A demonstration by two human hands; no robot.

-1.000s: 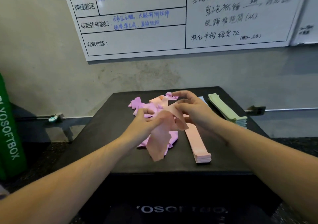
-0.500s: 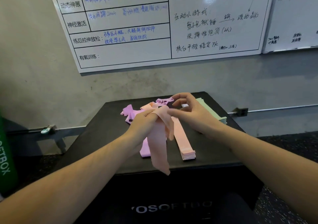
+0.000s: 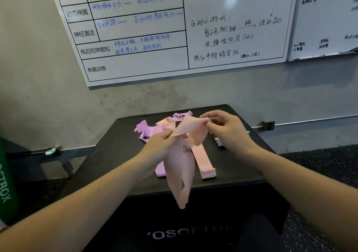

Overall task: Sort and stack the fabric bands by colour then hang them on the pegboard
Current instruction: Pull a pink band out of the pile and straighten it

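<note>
A pink band [image 3: 180,166] is held up above the middle of the black box [image 3: 108,155], pinched at its upper part by both hands. The left hand [image 3: 157,147] is closed on one upper edge of it, thumb and fingers pressed together on the fabric; the right hand [image 3: 228,131] is pinching the other upper corner between thumb and forefinger, the remaining fingers being curled. The rest of the band is left hanging, twisted, down past the near edge of the box.

A flat stack of pink bands [image 3: 205,162] is laid on the box top, running from the middle toward the near edge, just right of the hanging band. A loose heap of purple bands [image 3: 147,130] is seen toward the far left corner, mixed with some pink ones, and a single purple strip [image 3: 160,171] is partly hidden behind the held band. A further stack is mostly covered by the right hand near the right edge; its colour cannot be told.

A whiteboard [image 3: 174,29] with handwritten notes is mounted on the wall behind the box.
</note>
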